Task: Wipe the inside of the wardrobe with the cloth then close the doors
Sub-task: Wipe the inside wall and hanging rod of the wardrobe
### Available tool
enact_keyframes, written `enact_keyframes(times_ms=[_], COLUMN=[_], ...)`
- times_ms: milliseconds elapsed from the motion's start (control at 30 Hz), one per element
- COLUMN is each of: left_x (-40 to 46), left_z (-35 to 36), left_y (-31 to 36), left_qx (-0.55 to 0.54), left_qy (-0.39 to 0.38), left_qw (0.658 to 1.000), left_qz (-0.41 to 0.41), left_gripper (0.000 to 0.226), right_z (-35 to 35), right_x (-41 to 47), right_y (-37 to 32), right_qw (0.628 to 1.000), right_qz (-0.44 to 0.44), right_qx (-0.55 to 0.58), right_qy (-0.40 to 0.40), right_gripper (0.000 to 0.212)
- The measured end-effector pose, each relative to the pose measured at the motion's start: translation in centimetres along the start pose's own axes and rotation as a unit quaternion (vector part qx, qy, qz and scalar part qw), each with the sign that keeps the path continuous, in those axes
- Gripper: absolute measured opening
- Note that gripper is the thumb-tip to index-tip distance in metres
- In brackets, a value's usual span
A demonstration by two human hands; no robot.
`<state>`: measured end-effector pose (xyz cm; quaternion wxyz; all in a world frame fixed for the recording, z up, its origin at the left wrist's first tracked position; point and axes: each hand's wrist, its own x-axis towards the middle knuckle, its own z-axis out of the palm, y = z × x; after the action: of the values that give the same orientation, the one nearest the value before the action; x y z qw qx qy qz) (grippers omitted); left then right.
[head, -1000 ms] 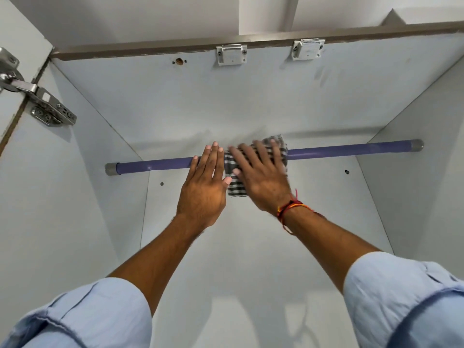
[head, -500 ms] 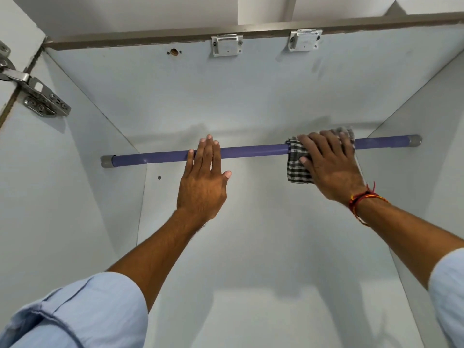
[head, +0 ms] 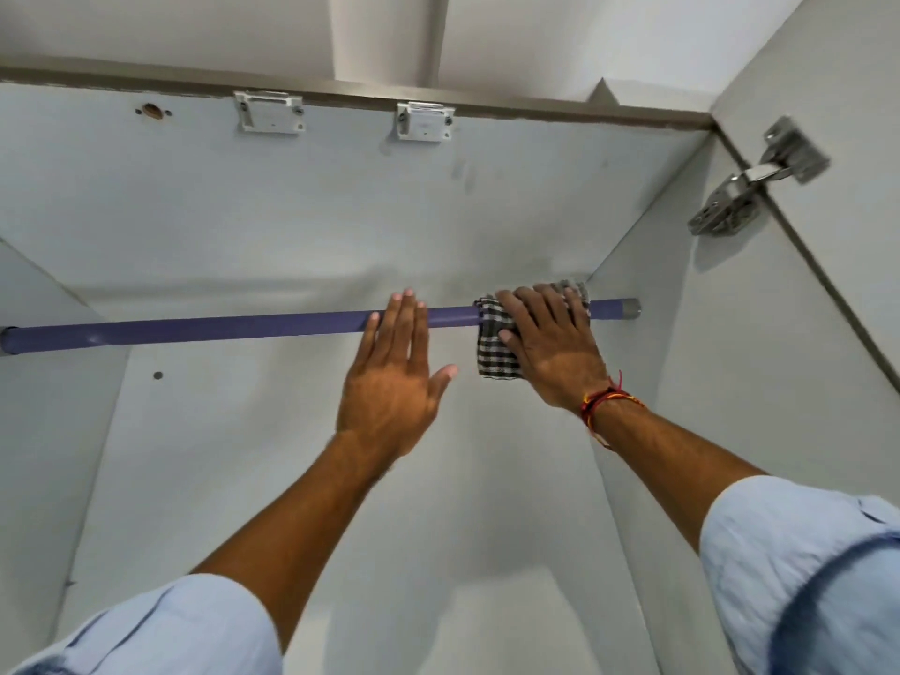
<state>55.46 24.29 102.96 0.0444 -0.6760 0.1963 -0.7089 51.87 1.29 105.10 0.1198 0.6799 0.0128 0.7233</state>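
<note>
I look up into the pale grey wardrobe (head: pixel 292 226). A purple hanging rail (head: pixel 219 328) runs across it from side to side. My right hand (head: pixel 550 343) presses a black-and-white checked cloth (head: pixel 492 350) flat over the rail near its right end, fingers spread on top of the cloth. My left hand (head: pixel 394 377) lies flat with fingers straight, its fingertips reaching over the rail just left of the cloth, and holds nothing. The right door (head: pixel 837 138) stands open at the upper right.
Two metal catch plates (head: pixel 270 112) (head: pixel 424 120) are fixed at the front of the top panel. A steel hinge (head: pixel 750 182) joins the right door to the side wall (head: pixel 706 333). The rail's grey end cap (head: pixel 631 308) meets that wall.
My right hand slid the cloth rightward along the rail, from its middle to near the right end. The view swung right, bringing the right hinge into sight. My left hand stayed flat on the rail.
</note>
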Motion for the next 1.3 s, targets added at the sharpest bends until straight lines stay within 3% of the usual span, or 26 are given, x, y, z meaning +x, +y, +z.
enact_keyframes(times_ms=[167,300,467,600,800,967,1167,1300], left_x=[0.1,0.2,0.1,0.3,0.4,0.4,0.8,0.8], left_z=[0.4,0.5,0.9,1.1,0.7,0.1,-0.4,-1.2], left_y=[0.3,0.3,-0.1,0.2,0.1,0.2,-0.1,0.5], left_qx=[0.002,-0.012,-0.008,-0.008,0.005,-0.012,-0.061,-0.092], left_qy=[0.007,0.014,0.033,0.034,0.011,-0.008,-0.03,-0.005], left_qw=[1.0,1.0,0.999,0.999,1.0,1.0,0.998,0.996], left_qz=[0.002,0.003,0.007,0.004,0.006,0.002,-0.005,-0.017], left_gripper=[0.085,0.084,0.08,0.079,0.078,0.078,0.075,0.069], right_z=[-0.2,0.4,1.3,1.9,1.9,1.5,0.7,0.6], right_x=[-1.6,-0.9,-0.1,0.1,-2.4,-1.0,0.8,1.0], right_y=[7.8,4.5,-2.0,-0.7,7.7,4.4,-1.9,-3.5], right_qw=[0.999,0.997,0.999,0.997,0.997,0.998,0.998,0.997], right_qz=[0.025,0.072,-0.028,-0.068,0.052,0.058,-0.05,-0.044], right_qx=[-0.041,-0.025,0.008,-0.016,-0.021,-0.004,0.041,0.069], right_qy=[-0.023,-0.001,0.034,0.034,0.051,0.04,0.004,0.016], right_gripper=[0.052,0.053,0.06,0.061,0.058,0.052,0.056,0.061])
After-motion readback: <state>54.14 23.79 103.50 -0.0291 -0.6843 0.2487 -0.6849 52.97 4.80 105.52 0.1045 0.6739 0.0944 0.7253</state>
